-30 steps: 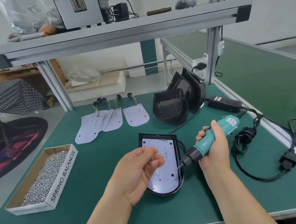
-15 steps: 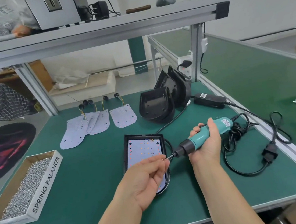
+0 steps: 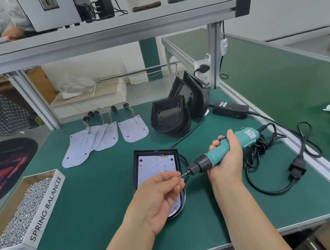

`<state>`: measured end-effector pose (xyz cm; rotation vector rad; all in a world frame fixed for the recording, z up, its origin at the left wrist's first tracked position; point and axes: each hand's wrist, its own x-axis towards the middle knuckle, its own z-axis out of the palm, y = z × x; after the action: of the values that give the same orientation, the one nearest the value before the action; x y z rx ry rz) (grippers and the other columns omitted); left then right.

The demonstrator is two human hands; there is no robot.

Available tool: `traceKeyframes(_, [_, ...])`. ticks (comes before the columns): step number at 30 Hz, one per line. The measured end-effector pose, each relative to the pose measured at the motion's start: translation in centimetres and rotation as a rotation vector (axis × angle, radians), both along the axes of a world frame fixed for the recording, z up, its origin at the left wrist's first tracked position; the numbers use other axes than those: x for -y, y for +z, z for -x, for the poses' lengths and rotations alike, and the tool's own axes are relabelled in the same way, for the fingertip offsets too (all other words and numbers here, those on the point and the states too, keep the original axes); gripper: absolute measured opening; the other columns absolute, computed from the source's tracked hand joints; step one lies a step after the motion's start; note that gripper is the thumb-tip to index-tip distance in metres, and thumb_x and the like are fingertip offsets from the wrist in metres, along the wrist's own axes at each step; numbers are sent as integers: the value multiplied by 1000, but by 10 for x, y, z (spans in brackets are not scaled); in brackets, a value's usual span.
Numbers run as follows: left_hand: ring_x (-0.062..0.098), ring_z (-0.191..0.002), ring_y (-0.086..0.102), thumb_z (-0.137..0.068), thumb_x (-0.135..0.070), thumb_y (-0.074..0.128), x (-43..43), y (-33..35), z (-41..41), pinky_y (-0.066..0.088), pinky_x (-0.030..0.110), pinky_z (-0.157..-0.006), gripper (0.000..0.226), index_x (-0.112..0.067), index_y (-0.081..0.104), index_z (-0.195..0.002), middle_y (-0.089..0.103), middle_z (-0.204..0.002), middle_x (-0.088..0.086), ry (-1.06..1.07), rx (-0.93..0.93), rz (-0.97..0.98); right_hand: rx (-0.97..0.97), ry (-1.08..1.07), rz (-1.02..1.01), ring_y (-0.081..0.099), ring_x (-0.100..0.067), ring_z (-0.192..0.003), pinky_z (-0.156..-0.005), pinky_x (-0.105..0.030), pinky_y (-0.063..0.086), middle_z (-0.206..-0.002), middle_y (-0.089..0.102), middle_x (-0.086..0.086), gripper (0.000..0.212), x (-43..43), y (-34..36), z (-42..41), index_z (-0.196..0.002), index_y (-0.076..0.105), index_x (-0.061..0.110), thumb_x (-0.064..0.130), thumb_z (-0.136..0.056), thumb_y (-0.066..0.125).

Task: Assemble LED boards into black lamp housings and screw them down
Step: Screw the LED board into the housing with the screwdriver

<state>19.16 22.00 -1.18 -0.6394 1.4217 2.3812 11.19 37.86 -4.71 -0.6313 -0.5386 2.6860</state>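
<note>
Fingers of my left hand pinch a barely visible screw onto the bit of the teal electric screwdriver gripped in my right hand, above the black lamp housing with its white LED board on the green counter. Seated crooked, the screw may drop.

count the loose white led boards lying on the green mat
4: flat white LED boards overlapping in a fan, left, middle, right; a fourth alone beside them. More may hide underneath.
</note>
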Motion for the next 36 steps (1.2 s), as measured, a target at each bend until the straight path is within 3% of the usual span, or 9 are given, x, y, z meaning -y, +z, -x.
traceKeyframes(8, [15, -61, 71, -89, 10, 65, 2, -4, 0, 53, 17, -58, 8, 2, 68, -89, 74, -70, 10, -74, -243, 489, 20, 10, -60, 53, -7, -54, -51, -18, 47, -66, 56, 6, 21, 1, -2, -1, -83, 55, 17, 28, -91, 71])
traceKeyframes(20, [14, -61, 68, -87, 12, 67, 4, 0, -4, 52, 17, -60, 12, -1, 69, -87, 71, -69, 6, -139, -343, 626, 17, -4, -40, 55, -6, -53, -49, -18, 48, -66, 59, 7, 20, 1, 0, -1, -84, 55, 17, 27, -91, 71])
traceKeyframes(28, [6, -59, 61, -82, 6, 69, 0, 1, -9, 47, 12, -61, 29, -20, 69, -72, 69, -66, -2, -141, -482, 922, 36, 4, -76, 54, -6, -52, -49, -18, 47, -63, 58, 7, 21, 2, 2, -2, -80, 56, 17, 27, -91, 71])
traceKeyframes(36, [3, -60, 58, -81, 3, 72, -1, 1, -12, 46, 10, -61, 31, -26, 69, -70, 69, -69, -7, -116, -498, 966, 30, -3, -76, 56, -7, -54, -50, -18, 48, -69, 61, 6, 18, 4, 2, -2, -88, 55, 17, 24, -90, 72])
